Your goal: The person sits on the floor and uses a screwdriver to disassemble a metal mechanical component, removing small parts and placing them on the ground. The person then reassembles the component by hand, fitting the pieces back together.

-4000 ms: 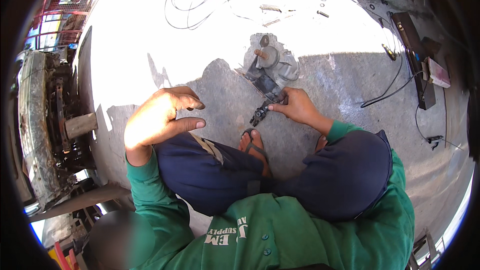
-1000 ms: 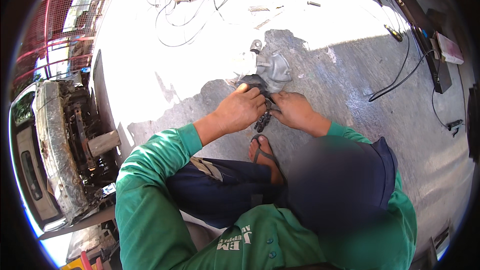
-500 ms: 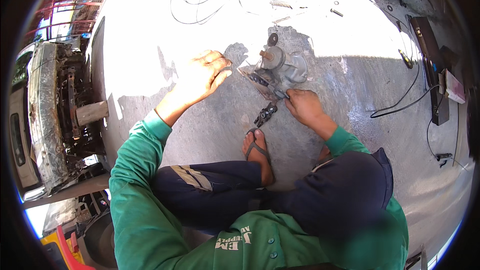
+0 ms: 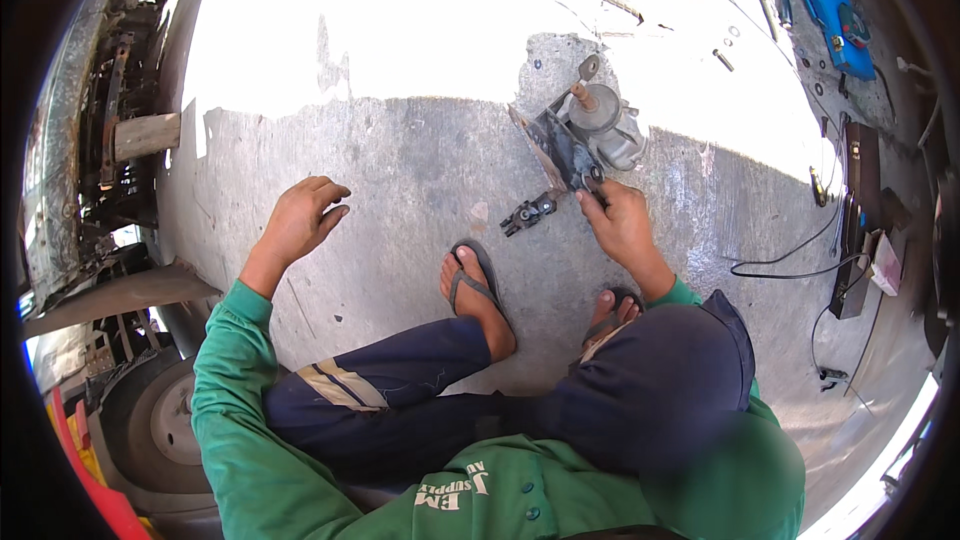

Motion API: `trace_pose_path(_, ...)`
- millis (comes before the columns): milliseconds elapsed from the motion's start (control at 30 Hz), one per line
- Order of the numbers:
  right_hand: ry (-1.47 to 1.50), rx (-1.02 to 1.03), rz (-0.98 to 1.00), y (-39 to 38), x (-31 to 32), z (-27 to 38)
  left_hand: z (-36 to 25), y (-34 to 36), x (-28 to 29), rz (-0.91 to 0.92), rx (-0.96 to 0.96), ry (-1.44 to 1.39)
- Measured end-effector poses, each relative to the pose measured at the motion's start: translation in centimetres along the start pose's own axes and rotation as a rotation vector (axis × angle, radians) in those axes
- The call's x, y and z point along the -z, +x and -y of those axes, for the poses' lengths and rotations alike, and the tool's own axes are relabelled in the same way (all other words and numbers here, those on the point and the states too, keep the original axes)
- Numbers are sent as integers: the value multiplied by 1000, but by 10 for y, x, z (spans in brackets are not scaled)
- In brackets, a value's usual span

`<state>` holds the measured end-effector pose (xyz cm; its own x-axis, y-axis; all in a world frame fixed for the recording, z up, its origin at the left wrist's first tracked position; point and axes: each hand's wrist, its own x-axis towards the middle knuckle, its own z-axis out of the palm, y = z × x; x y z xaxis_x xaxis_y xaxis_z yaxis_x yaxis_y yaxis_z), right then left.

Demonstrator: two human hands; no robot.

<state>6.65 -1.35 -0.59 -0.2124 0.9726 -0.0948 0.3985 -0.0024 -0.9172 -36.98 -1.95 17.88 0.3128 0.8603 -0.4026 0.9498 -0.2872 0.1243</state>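
My left hand (image 4: 302,220) hangs over bare concrete, fingers loosely curved and apart, holding nothing. My right hand (image 4: 618,225) grips a dark metal piece (image 4: 592,176) at the lower end of a bent, rusty-edged bracket (image 4: 548,148). The bracket leans against a grey cast-metal housing (image 4: 618,140), which has a round disc (image 4: 598,105) and a rusty threaded stud (image 4: 583,94). A small oval dark plate (image 4: 589,67) sits just beyond. A small black jointed metal part (image 4: 525,216) lies on the floor between my left foot and the bracket.
A battered vehicle with metal bumper (image 4: 70,100) and tyre (image 4: 150,425) stands at left. Cables (image 4: 760,271), a long dark case (image 4: 855,210), a pink-and-white box (image 4: 885,263), a blue case (image 4: 832,10), a bolt (image 4: 723,60) and several washers (image 4: 806,63) lie right and behind.
My left hand has come away from the bracket, down and to the left, with fingers apart. My right hand remains at the bracket's lower end. The view has shifted.
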Motion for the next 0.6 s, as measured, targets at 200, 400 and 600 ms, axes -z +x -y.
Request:
trace_pose_path(200,21,-30,30,-9,-14,4,-6,15,-29,103,-20,-83)
trace_pose_path(400,-28,22,47,-7,-10,2,-40,76,-22,115,-142,-93)
trace_pose_path(600,-55,63,76,-5,-5,7,-60,86,-43,264,-173,-101)
